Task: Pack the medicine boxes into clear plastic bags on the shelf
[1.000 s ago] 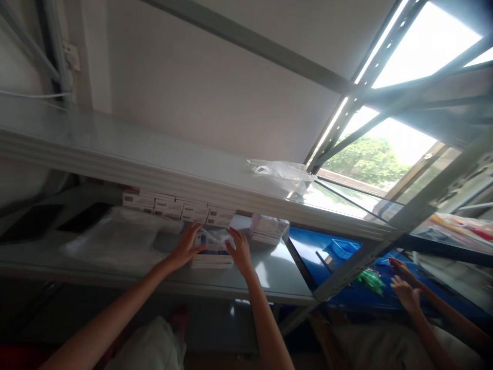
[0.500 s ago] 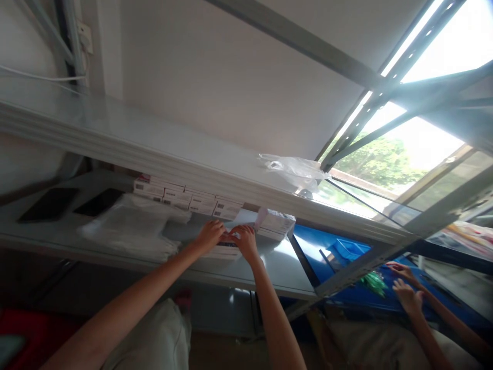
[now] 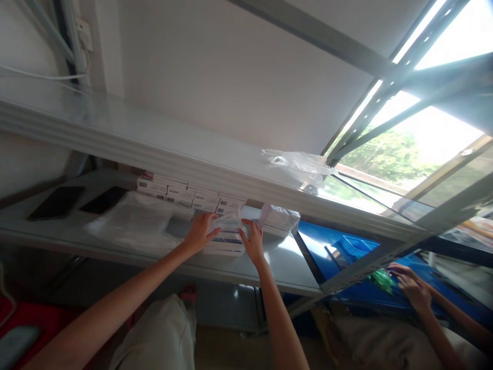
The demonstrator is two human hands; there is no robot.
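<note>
My left hand (image 3: 200, 232) and my right hand (image 3: 253, 239) are at the lower shelf, a short gap apart. Between them stretches a small clear plastic bag (image 3: 228, 224), with the fingers of each hand on one side of it. Thumb and forefinger are spread on both hands, and the exact grip on the thin film is hard to see. Just below the bag lies a stack of white boxes (image 3: 224, 248). To the left are flat clear plastic bags (image 3: 133, 222). A bagged white box pack (image 3: 280, 221) stands right of my right hand.
White printed boxes (image 3: 180, 196) line the back of the shelf. Two dark flat devices (image 3: 56, 202) (image 3: 103, 200) lie far left. Overhead, the upper shelf edge (image 3: 173, 162) holds a crumpled bag (image 3: 296, 162). At right, a co-worker's hands (image 3: 414, 288) handle green items (image 3: 382, 281) near a blue tray (image 3: 356, 247).
My hands were together, fingertips meeting over the boxes; now they have moved apart with the clear bag spread between them. The co-worker's hands have come together at the green items.
</note>
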